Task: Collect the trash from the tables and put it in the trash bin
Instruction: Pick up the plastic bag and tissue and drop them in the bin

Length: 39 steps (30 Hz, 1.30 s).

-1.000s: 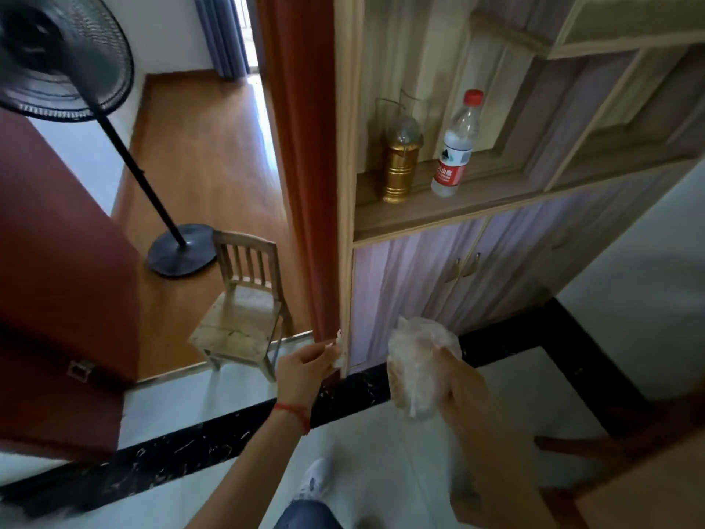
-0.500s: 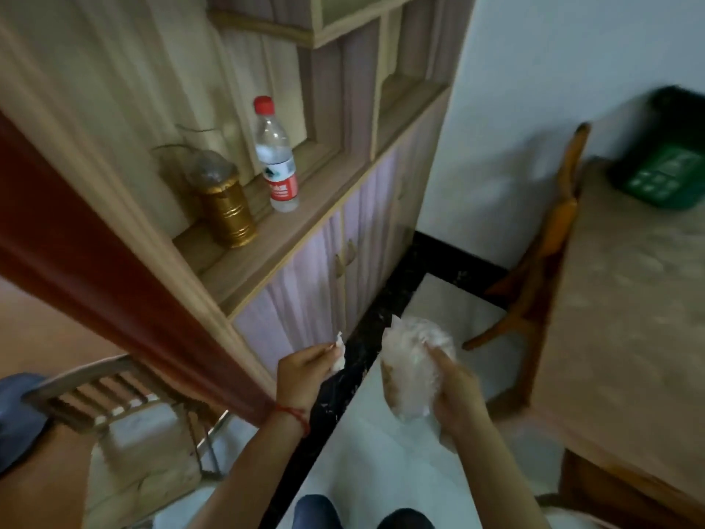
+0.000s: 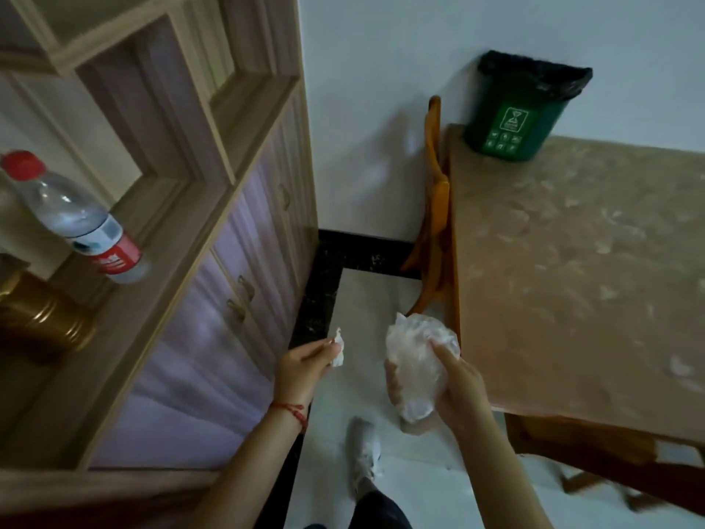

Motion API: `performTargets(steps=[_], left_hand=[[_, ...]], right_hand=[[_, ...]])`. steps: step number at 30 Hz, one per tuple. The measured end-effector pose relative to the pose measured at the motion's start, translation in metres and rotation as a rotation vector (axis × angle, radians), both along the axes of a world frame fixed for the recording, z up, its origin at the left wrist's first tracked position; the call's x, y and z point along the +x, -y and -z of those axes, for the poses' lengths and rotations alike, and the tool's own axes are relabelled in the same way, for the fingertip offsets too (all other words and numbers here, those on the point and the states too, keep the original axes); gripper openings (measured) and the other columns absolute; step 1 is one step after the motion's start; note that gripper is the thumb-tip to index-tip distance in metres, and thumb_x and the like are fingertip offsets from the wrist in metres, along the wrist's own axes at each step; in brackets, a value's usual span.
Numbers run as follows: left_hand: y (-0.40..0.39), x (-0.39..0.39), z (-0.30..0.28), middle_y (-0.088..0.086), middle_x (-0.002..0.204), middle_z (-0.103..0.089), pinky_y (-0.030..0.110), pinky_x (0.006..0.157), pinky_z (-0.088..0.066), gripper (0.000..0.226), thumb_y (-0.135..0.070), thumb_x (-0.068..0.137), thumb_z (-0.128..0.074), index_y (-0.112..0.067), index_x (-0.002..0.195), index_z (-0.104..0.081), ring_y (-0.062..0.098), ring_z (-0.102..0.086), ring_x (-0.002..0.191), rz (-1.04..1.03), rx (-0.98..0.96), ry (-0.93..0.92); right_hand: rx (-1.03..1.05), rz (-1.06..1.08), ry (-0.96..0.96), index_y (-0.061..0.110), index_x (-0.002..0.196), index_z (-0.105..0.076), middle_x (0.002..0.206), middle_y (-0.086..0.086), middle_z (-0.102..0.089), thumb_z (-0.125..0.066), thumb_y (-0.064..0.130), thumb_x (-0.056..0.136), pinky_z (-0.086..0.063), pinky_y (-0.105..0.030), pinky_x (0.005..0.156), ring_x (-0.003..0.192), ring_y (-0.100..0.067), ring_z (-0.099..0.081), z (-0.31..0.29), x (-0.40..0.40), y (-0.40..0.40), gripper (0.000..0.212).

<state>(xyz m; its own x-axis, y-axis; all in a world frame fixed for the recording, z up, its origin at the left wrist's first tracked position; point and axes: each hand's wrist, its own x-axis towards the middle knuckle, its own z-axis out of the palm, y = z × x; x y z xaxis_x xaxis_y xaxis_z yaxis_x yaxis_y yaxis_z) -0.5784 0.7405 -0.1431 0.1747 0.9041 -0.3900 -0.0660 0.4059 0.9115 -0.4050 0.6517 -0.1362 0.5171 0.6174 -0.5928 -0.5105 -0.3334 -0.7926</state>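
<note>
My right hand [image 3: 454, 383] grips a crumpled clear plastic bag [image 3: 416, 360] at chest height over the floor, just left of the table's near corner. My left hand [image 3: 301, 366] pinches a small white crumpled tissue [image 3: 337, 349] beside it. A green trash bin [image 3: 519, 116] with a black liner stands on the far left corner of the table [image 3: 580, 269], against the wall, well beyond both hands.
A wooden cabinet [image 3: 213, 284] with shelves runs along the left; a water bottle [image 3: 76, 219] with a red cap and a gold jar [image 3: 42, 315] stand on its ledge. An orange wooden chair [image 3: 435, 208] is tucked at the table's left side. My shoe [image 3: 366, 448] is on the white floor.
The view has swung right, away from the doorway and fan, so the table and green bin have come fully into sight. Both hands keep their hold on the bag and the tissue.
</note>
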Motion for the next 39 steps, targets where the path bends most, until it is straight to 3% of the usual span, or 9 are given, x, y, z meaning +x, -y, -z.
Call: performTargets(steps=[6, 11, 14, 19, 24, 28, 33, 36, 39], left_hand=[[-0.077, 0.050, 0.007, -0.006, 0.053, -0.063, 0.031, 0.078, -0.050, 0.034, -0.003, 0.079, -0.065, -0.018, 0.050, -0.071, 0.016, -0.058, 0.069, -0.003, 0.011, -0.026], [-0.138, 0.087, 0.000, -0.007, 0.055, -0.061, 0.020, 0.065, -0.050, 0.014, -0.003, 0.081, -0.064, 0.008, 0.073, -0.067, 0.007, -0.058, 0.063, 0.000, 0.054, -0.021], [-0.167, 0.105, -0.006, -0.007, 0.051, -0.058, 0.015, 0.060, -0.050, 0.017, 0.001, 0.083, -0.060, 0.007, 0.067, -0.063, 0.003, -0.057, 0.056, 0.005, 0.048, 0.001], [-0.220, 0.133, -0.012, -0.006, 0.049, -0.062, 0.013, 0.055, -0.052, 0.017, 0.005, 0.080, -0.061, -0.005, 0.069, -0.067, 0.002, -0.060, 0.052, -0.023, 0.018, 0.025], [-0.295, 0.161, -0.012, -0.006, 0.051, -0.064, 0.013, 0.055, -0.052, 0.033, 0.005, 0.081, -0.061, -0.016, 0.056, -0.069, 0.005, -0.061, 0.054, 0.037, 0.028, 0.040], [-0.366, 0.180, -0.006, -0.006, 0.057, -0.067, 0.016, 0.061, -0.053, 0.036, 0.001, 0.080, -0.063, -0.022, 0.054, -0.073, 0.014, -0.060, 0.068, 0.078, 0.011, 0.034], [-0.437, 0.200, -0.017, -0.005, 0.058, -0.067, 0.018, 0.064, -0.054, 0.022, 0.002, 0.080, -0.063, -0.015, 0.072, -0.074, 0.008, -0.063, 0.062, 0.111, 0.015, 0.052], [-0.469, 0.213, -0.021, -0.003, 0.054, -0.062, 0.016, 0.060, -0.054, 0.037, 0.003, 0.081, -0.061, -0.019, 0.053, -0.073, 0.004, -0.059, 0.055, 0.148, 0.018, 0.074], [-0.495, 0.226, -0.023, -0.005, 0.055, -0.065, 0.016, 0.060, -0.054, 0.026, 0.003, 0.081, -0.061, -0.014, 0.065, -0.072, 0.005, -0.061, 0.057, 0.145, -0.003, 0.077]], right_hand=[[0.098, 0.037, -0.048, 0.010, 0.101, -0.058, 0.098, -0.004, -0.063, -0.065, 0.026, 0.077, -0.048, -0.026, 0.069, 0.087, -0.016, -0.061, -0.002, 0.048, -0.069, 0.030], [0.162, 0.004, -0.111, 0.006, 0.102, -0.060, 0.108, -0.014, -0.064, -0.074, 0.037, 0.054, -0.050, -0.031, 0.071, 0.093, -0.022, -0.064, -0.010, 0.088, -0.129, 0.059], [0.182, -0.019, -0.125, 0.004, 0.102, -0.061, 0.107, -0.017, -0.064, -0.088, 0.051, 0.034, -0.053, -0.031, 0.068, 0.090, -0.022, -0.068, -0.011, 0.104, -0.161, 0.088], [0.159, 0.013, -0.151, 0.006, 0.103, -0.063, 0.109, -0.015, -0.066, -0.079, 0.045, 0.047, -0.051, -0.032, 0.072, 0.096, -0.024, -0.065, -0.013, 0.122, -0.214, 0.070], [0.139, 0.023, -0.038, 0.015, 0.080, -0.065, 0.075, -0.003, -0.071, -0.081, 0.058, 0.019, -0.051, -0.036, 0.070, 0.072, -0.019, -0.066, -0.013, 0.139, -0.283, 0.077], [0.133, 0.087, 0.007, 0.018, 0.077, -0.058, 0.079, -0.005, -0.065, -0.079, 0.041, 0.050, -0.048, -0.050, 0.088, 0.084, -0.029, -0.061, -0.020, 0.153, -0.344, 0.041], [0.109, 0.083, -0.016, 0.013, 0.083, -0.064, 0.081, -0.005, -0.069, -0.081, 0.065, 0.006, -0.051, -0.039, 0.073, 0.080, -0.024, -0.064, -0.021, 0.171, -0.408, 0.094], [0.103, 0.118, -0.040, 0.014, 0.084, -0.064, 0.086, -0.007, -0.069, -0.083, 0.057, 0.035, -0.051, -0.044, 0.082, 0.082, -0.024, -0.064, -0.025, 0.183, -0.437, 0.068], [0.095, 0.173, -0.033, 0.012, 0.084, -0.062, 0.089, -0.010, -0.066, -0.065, 0.026, 0.082, -0.049, -0.045, 0.085, 0.082, -0.025, -0.063, -0.027, 0.194, -0.463, 0.014]])
